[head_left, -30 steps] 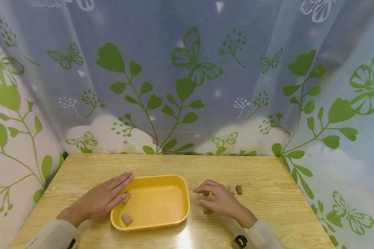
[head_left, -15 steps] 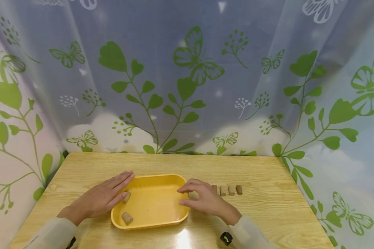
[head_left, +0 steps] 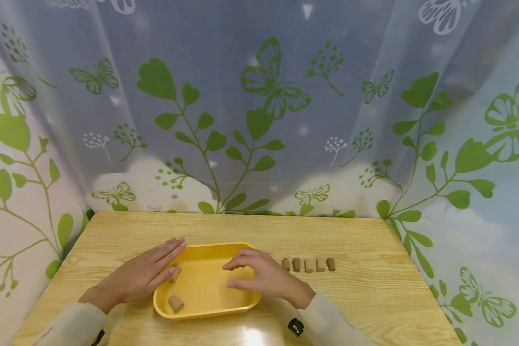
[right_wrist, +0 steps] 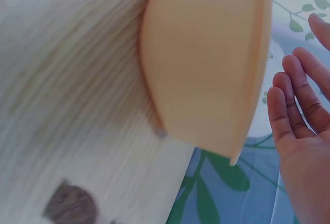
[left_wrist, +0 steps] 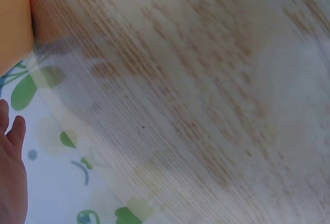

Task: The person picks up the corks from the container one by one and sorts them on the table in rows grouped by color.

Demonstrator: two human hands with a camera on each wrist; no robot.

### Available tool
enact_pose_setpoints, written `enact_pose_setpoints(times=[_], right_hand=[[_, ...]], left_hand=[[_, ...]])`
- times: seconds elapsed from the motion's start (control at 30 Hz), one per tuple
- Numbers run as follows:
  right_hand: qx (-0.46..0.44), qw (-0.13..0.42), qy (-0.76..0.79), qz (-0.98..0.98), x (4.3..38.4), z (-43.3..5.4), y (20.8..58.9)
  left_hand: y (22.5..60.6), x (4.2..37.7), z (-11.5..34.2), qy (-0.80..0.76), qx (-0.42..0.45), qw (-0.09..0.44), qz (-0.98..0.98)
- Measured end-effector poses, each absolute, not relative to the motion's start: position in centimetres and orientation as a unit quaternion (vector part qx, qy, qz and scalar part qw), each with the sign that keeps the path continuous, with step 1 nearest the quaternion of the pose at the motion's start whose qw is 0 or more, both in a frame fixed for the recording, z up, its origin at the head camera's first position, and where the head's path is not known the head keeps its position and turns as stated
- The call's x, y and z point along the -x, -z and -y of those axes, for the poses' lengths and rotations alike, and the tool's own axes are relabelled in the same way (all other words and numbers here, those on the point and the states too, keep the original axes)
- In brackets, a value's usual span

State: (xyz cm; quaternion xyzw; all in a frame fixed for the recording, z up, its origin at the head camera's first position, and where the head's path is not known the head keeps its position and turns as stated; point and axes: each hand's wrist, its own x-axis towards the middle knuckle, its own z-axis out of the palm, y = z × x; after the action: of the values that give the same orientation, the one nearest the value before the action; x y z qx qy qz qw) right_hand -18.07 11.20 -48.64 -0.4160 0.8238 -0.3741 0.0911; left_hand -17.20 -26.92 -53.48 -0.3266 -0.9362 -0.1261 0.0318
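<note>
A yellow plastic tub [head_left: 216, 312] stands on the table, its left rim under my left hand [head_left: 140, 276], whose extended fingers lie across that corner. Inside it at the left are two corks, a tan one [head_left: 175, 303] nearer me and another [head_left: 175, 274] partly hidden by my left thumb. My right hand [head_left: 265, 276] hovers over the tub's right end, thumb and fingers apart, nothing between them. In the right wrist view, relaxed fingers [right_wrist: 281, 113] show beyond the tub's side wall [right_wrist: 206, 64]. Part of my left hand [left_wrist: 13, 167] appears in the left wrist view.
Right of the tub, several corks [head_left: 309, 265] stand in a row on the wooden table [head_left: 363, 293], some dark brown, some tan. The row's left end is partly covered by my right hand. A patterned curtain [head_left: 225, 120] hangs behind the table's far edge.
My right hand has moved left, from over the corks on the table to above the tub, uncovering more of the row. The left hand has stayed on the rim.
</note>
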Motion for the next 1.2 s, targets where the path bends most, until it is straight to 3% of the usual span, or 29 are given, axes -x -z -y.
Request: enact_pose_setpoints(times=[0.27,1.2], right_hand=[[0.443,0.097,0.349,-0.82,18.7,-8.7,47.7],[0.467,0.231,0.359,-0.774,20.3,-3.4,48.5]], left_hand=[[53.4,17.1,26.9,0.13,0.317,0.025,0.939],[53.3,17.0,26.8,0.125,0.31,0.021,0.942]])
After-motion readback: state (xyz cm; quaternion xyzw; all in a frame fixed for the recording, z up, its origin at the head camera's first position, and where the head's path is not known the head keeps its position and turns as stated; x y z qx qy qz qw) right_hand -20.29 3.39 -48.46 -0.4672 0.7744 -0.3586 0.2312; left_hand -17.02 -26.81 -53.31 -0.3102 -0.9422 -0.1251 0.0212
